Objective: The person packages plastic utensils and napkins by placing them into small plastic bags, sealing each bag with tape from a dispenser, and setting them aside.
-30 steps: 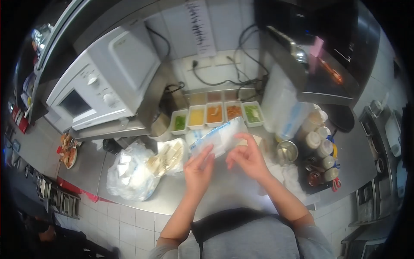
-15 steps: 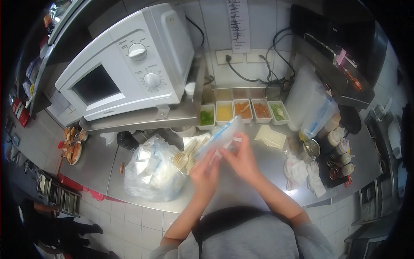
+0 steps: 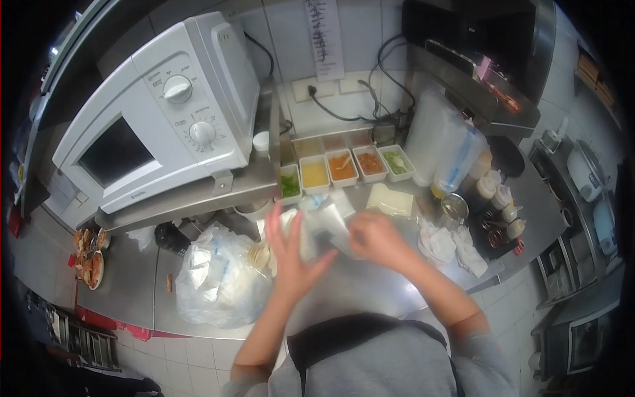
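1. Here we are above the steel counter (image 3: pixel 350 291), with the translucent plastic bag (image 3: pixel 333 223) between our two hands, just in front of the white tubs (image 3: pixel 316 189).
2. Our left hand (image 3: pixel 291 257) is wide apart, thumb and fingers fanned, palm toward the bag; we can't tell whether it touches.
3. Over to our right hand (image 3: pixel 382 241): fingers curled together at the bag's right edge, blurred, so we can't tell whether they are clamped on it!
4. Just left, we have the bulging white bag (image 3: pixel 221 284), wooden forks (image 3: pixel 258 255) poking up beside it.
5. Beyond our right hand, a pale flat packet (image 3: pixel 390 200) lies near the tubs, and white cloths (image 3: pixel 436 243) sit farther right.
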The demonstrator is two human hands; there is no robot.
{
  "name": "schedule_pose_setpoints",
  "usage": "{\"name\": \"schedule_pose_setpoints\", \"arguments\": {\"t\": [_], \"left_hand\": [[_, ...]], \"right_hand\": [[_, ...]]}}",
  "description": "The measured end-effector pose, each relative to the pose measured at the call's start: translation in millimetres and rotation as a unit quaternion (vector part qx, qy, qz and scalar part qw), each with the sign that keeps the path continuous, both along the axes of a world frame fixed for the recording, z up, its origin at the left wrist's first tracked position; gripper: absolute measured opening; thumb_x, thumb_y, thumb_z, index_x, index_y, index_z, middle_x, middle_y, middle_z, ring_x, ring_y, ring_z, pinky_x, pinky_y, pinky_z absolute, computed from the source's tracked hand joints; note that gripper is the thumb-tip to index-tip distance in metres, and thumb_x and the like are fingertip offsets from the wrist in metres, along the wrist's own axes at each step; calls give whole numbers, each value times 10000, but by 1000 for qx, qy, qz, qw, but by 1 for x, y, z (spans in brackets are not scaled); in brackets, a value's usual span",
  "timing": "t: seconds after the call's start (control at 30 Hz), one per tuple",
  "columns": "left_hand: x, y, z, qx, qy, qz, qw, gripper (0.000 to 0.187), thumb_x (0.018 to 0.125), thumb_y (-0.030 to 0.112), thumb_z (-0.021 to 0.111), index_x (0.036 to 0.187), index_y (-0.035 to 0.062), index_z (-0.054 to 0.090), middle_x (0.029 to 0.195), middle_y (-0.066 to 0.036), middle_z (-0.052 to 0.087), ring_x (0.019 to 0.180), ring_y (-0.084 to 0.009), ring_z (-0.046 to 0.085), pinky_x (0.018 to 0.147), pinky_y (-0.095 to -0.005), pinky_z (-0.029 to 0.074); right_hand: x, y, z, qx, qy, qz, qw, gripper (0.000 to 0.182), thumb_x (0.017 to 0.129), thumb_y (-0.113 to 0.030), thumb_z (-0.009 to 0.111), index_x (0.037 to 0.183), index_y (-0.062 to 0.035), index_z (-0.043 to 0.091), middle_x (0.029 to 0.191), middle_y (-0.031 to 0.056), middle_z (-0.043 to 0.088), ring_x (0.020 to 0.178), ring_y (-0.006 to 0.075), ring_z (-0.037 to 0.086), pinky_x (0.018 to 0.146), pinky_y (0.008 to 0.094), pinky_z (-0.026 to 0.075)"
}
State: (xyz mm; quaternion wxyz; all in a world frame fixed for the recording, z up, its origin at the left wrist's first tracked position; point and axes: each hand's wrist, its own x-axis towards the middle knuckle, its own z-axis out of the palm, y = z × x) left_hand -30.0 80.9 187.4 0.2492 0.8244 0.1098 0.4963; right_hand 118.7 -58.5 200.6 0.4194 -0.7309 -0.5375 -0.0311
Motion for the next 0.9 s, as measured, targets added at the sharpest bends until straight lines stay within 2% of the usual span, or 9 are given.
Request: {"name": "schedule_pose_setpoints", "arguments": {"t": [0.07,0.1,0.13,0.2,0.3,0.4,0.5,0.67,0.9], "left_hand": [[6,0,22,78,216,-58,972,850,624,282,820,1347,148,394,1470,-112,236,1365,-365,184,1095,-541,122],[11,2,26,79,225,-80,968,640,632,278,814,1204,151,558,1354,-93,438,1304,-305,338,1101,-550,89],[14,7,20,77,225,-81,968,640,632,278,814,1204,151,558,1354,-93,438,1304,-305,338,1101,-550,89],[21,22,8,-16,272,-195,942,317,678,239,794,943,100,690,1063,-80,650,1134,-235,536,1102,-538,102],[20,22,3,-132,235,-240,933,115,723,170,761,775,82,707,891,-60,694,943,-186,628,1107,-520,121],[16,24,2,-193,223,-248,923,123,734,163,755,821,87,712,924,-66,694,941,-174,628,1107,-501,145],[12,27,5,-227,214,-252,916,104,746,160,747,812,86,713,934,-65,694,955,-168,624,1106,-486,158],[6,28,10,-207,203,-238,927,84,763,160,726,814,95,716,935,-63,692,964,-178,621,1108,-490,146],[-3,25,10,-167,186,-211,945,95,765,186,731,802,100,715,923,-69,693,971,-188,625,1099,-545,125]], "right_hand": [[-7,-6,9,-98,-91,20,991,55,707,-58,618,731,-18,590,773,133,620,707,339,609,630,412,484],[-10,-10,13,-102,-90,21,991,55,707,-58,618,731,-18,590,773,133,620,707,339,609,630,412,484],[-13,-13,17,-100,-96,29,990,54,712,-55,615,739,-20,584,767,134,616,707,340,608,630,416,485],[-12,-17,19,-96,-103,33,989,54,718,-52,611,747,-22,578,762,134,612,707,341,607,631,420,486],[-12,-23,20,-18,-2,27,999,82,731,-67,625,760,-33,557,751,125,600,707,348,607,618,431,473],[-15,-26,21,-33,73,13,997,91,752,-81,636,796,-48,564,747,105,587,716,325,596,628,417,443],[-8,-24,12,-3,-61,46,997,78,767,-79,642,800,-58,575,752,78,580,714,285,576,645,379,404],[-11,-18,9,68,-90,40,993,62,769,-87,663,827,-72,646,745,52,572,694,240,548,663,343,384],[-15,-16,12,54,-70,60,994,90,779,-90,661,865,-67,671,745,59,575,703,236,554,672,342,391]]}}
